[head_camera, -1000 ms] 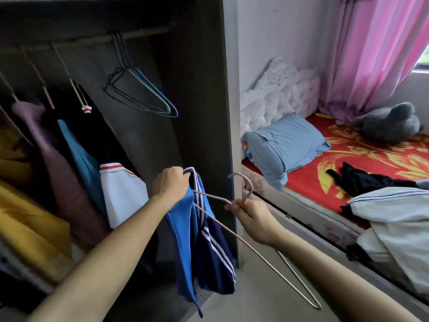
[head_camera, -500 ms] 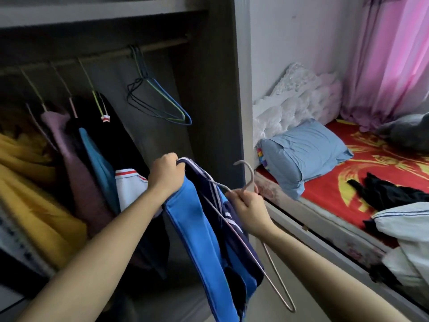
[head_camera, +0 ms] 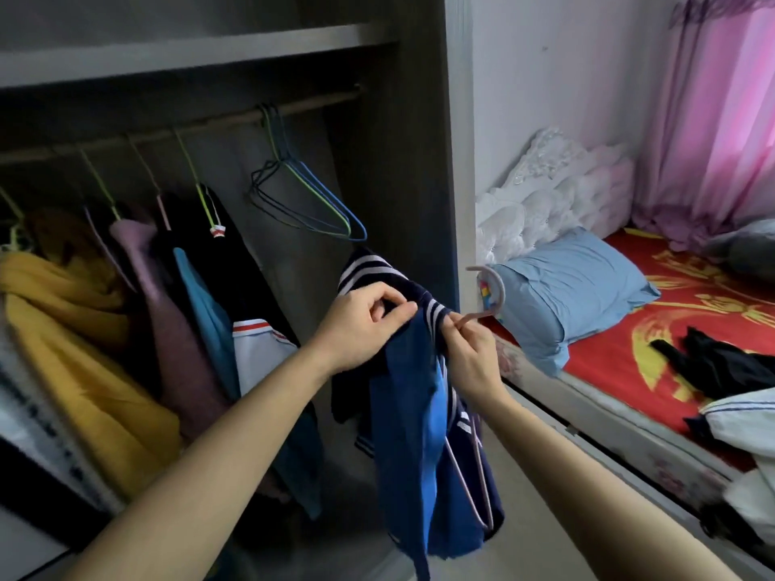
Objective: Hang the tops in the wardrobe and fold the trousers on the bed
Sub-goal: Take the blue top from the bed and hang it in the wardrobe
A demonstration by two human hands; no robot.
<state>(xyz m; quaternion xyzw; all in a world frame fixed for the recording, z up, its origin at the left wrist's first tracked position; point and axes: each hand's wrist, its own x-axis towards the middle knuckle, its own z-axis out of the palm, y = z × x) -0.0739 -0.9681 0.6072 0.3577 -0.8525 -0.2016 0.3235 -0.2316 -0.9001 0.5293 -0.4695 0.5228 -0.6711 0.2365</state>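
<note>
In front of the open wardrobe (head_camera: 402,182), the left hand (head_camera: 365,325) pinches the striped collar of the blue top (head_camera: 411,413), and the right hand (head_camera: 474,358) grips the neck of the pink hanger (head_camera: 502,292), which sits partly inside it. Behind, empty hangers (head_camera: 310,207) hang; clothes (head_camera: 713,362) lie on the bed (head_camera: 604,358).

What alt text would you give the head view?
Left hand pinches the collar of a navy-and-blue striped top while right hand grips the neck of a pink wire hanger at that collar, before an open wardrobe. More clothes lie on the bed.
</note>
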